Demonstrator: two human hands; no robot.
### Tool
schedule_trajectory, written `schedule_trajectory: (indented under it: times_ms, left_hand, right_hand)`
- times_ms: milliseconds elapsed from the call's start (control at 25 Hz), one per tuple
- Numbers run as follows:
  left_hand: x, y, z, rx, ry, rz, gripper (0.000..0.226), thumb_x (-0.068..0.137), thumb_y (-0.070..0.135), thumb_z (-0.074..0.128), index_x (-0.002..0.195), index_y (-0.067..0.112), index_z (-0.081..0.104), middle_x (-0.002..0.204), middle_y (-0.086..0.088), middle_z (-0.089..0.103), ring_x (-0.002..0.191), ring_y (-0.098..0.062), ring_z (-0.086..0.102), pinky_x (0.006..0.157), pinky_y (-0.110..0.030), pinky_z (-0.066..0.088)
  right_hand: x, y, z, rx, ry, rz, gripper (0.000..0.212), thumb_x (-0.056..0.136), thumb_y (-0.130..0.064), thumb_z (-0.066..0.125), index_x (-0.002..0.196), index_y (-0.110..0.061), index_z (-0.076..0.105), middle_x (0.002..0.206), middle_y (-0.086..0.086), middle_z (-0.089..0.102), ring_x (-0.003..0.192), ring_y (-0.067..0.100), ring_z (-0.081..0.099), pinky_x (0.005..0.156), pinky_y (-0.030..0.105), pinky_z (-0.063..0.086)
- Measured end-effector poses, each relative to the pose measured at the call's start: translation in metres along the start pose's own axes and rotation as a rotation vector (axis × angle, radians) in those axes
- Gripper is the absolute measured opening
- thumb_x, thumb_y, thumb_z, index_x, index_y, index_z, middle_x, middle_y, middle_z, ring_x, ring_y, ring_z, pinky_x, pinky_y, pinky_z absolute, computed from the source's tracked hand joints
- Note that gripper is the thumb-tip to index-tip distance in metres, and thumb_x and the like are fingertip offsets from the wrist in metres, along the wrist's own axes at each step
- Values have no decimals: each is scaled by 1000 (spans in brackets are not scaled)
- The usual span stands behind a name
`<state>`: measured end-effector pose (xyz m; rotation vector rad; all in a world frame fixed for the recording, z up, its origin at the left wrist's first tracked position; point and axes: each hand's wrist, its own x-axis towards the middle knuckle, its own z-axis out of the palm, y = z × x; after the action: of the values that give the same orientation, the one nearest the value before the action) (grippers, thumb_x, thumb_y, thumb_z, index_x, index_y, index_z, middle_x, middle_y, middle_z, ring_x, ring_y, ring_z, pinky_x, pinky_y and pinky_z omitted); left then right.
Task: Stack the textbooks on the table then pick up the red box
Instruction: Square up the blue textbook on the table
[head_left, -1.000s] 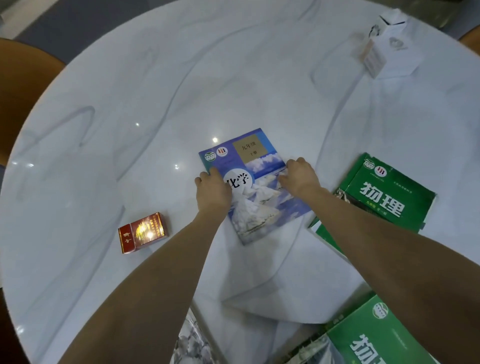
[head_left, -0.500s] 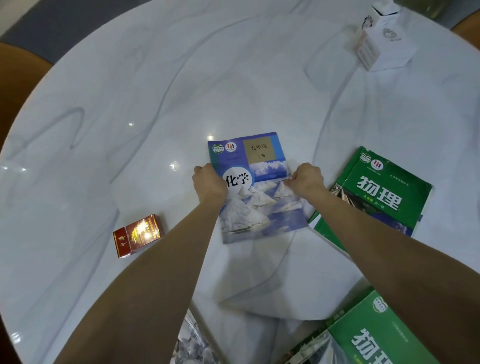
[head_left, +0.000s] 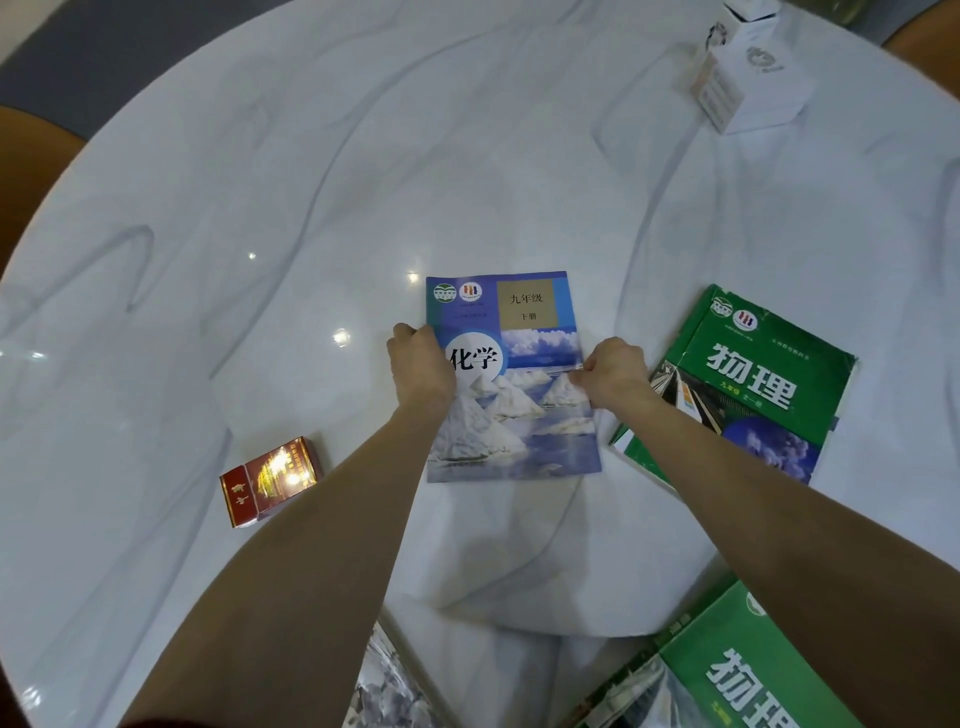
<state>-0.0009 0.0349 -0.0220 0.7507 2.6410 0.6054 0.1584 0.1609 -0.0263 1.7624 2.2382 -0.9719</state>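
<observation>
With the left hand (head_left: 422, 364) and right hand (head_left: 613, 371) each clamped on a side edge of the blue book (head_left: 511, 384) mid-table, it was best lifted level, then squared onto the green book (head_left: 748, 384) just right, leaving the red box (head_left: 267, 480) at near left.

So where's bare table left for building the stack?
Bare: the far half of the table beyond the blue textbook, and left above the red box. Crowded: right and near edge, with green textbooks.

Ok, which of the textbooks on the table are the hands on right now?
The blue textbook in the middle: left hand and right hand grip its sides. Both green ones lie untouched.
</observation>
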Motion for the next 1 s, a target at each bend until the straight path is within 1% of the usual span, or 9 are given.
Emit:
schedule_trajectory:
  times_ms: [120,200,280,440,520,600,680,880,1000]
  left_hand:
    - [2,5,1,22,-11,17,28,90,0,52,117,-3,56,121,-22,49,111,-34,50,89,-35,46]
    - [3,6,3,44,-11,31,27,90,1,52,117,-3,56,120,-22,49,110,-34,50,88,-35,47]
    - [2,6,5,67,-15,42,27,90,1,51,116,-3,56,120,-22,48,111,-34,48,87,-36,47]
    - [-2,8,5,202,-12,104,25,89,4,49,113,-1,54,117,-21,49,112,-34,45,85,-38,46]
    - [-4,11,3,319,2,193,24,90,10,49,112,3,55,117,-18,51,111,-32,45,87,-39,44]
    - [-6,18,0,393,-9,290,27,90,16,49,115,6,54,120,-15,52,114,-30,46,92,-41,42]
    - [-10,30,-3,437,-38,375,31,90,18,50,119,8,52,125,-14,51,118,-30,44,95,-42,41]
    - [-28,69,-7,520,-59,552,30,92,15,43,119,7,55,129,-14,49,120,-31,43,97,-42,39]
    - [-40,91,-1,542,-84,625,34,91,11,43,124,7,50,132,-15,47,122,-32,43,97,-42,38]
  right_hand:
    - [0,2,-2,9,-16,23,34,83,-24,66,105,2,64,109,22,67,97,34,66,83,31,53]
    - [-1,3,-3,-7,-4,23,32,83,-23,66,102,2,65,106,22,68,96,33,66,76,28,50]
    - [-3,4,-4,-44,-3,10,31,84,-24,65,102,2,65,106,21,67,96,32,64,73,27,47]
    - [-9,2,-10,-145,29,-59,23,86,-15,56,101,0,63,108,20,64,96,34,62,70,29,45]
    - [-17,4,-16,-270,89,-136,24,89,-17,50,105,-2,59,111,20,61,99,36,59,71,33,45]
    - [-25,6,-24,-399,152,-228,25,90,-18,46,107,-3,57,112,18,60,103,35,55,74,35,43]
    - [-33,12,-33,-479,201,-281,27,90,-18,43,109,-3,56,113,17,59,106,34,53,81,38,44]
    - [-47,40,-60,-514,254,-266,30,91,-20,42,114,-4,53,116,17,56,110,34,49,93,44,40]
    - [-53,66,-73,-519,277,-240,31,91,-21,42,117,-6,52,117,17,56,112,34,48,96,47,40]
